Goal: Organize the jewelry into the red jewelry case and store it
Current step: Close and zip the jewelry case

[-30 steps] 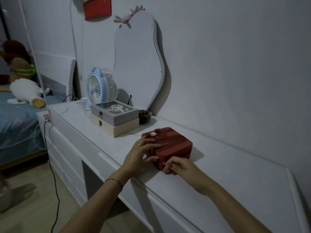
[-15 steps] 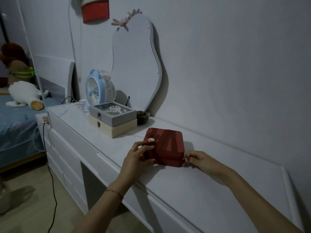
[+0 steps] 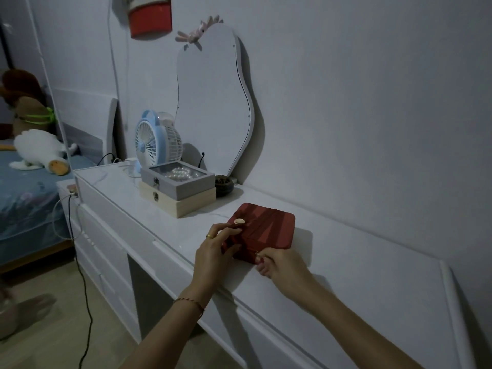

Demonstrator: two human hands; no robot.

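Fingers of the right hand [image 3: 283, 265] pinch something small and gold at the near edge of the red jewelry case [image 3: 266, 230], most likely a zipper pull (too small to be sure). The left hand [image 3: 215, 251] grips the case's near-left corner, thumb and fingers curled round it and steadying it; a gold ring shows on 1 finger.

The case lies flat and closed on the white table [image 3: 359, 275], near its front edge and close to the middle of the top. It is a squarish box with rounded corners, so it has hardly any long axis; it sits turned at an angle, 1 corner toward the person and the corner with the round gold button [image 3: 239, 221] toward the left.

As for progress, no loose jewelry shows on the table, and the lid is down, so my guess is that the sorting is done and the closing is under way or nearly finished. Storing the case is what appears to be left.

Farther left stand 2 stacked boxes [image 3: 178, 190], the upper 1 showing pearls [image 3: 179, 173] under a clear lid, with a small blue fan [image 3: 154, 141] behind them and a wavy mirror [image 3: 213, 102] leaning on the wall.
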